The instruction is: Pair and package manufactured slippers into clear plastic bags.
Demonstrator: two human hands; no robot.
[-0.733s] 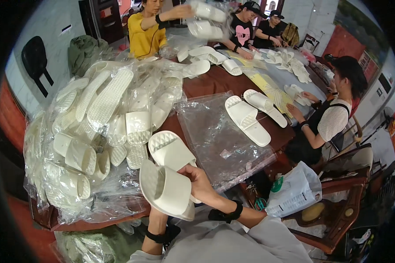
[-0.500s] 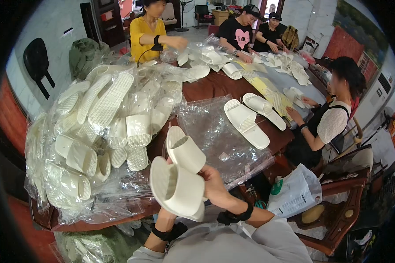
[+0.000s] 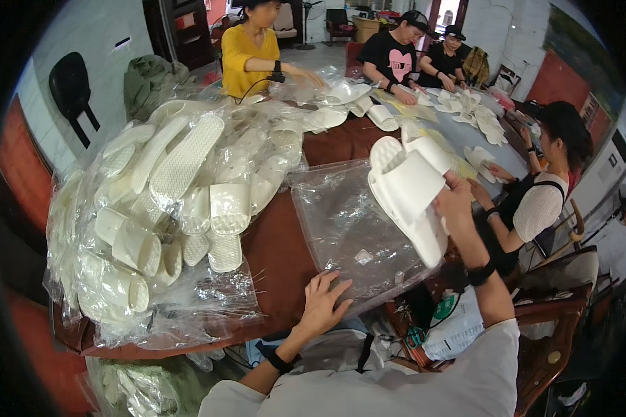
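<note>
My right hand (image 3: pixel 459 205) is closed on white slide slippers (image 3: pixel 408 186), gripping them by the side over the right part of the table. They overlap another white slipper (image 3: pixel 430 240) beneath, so how many I hold is hard to tell. My left hand (image 3: pixel 321 304) is open with fingers spread, resting at the near edge of a stack of flat clear plastic bags (image 3: pixel 348 222). Nothing is in it. To its left lies a large heap of bagged white slippers (image 3: pixel 188 163).
The table (image 3: pixel 278 260) has a red-brown cover. Several co-workers sit or stand around it: one in a yellow top (image 3: pixel 250 59) at the far side, one in a white-sleeved top (image 3: pixel 546 184) at the right. A wooden chair (image 3: pixel 556 313) and a white bag (image 3: pixel 459 326) are at the near right.
My right hand has carried the slippers from near my body to the right, over the pair lying there. My left hand has let go and spread onto the plastic bags.
</note>
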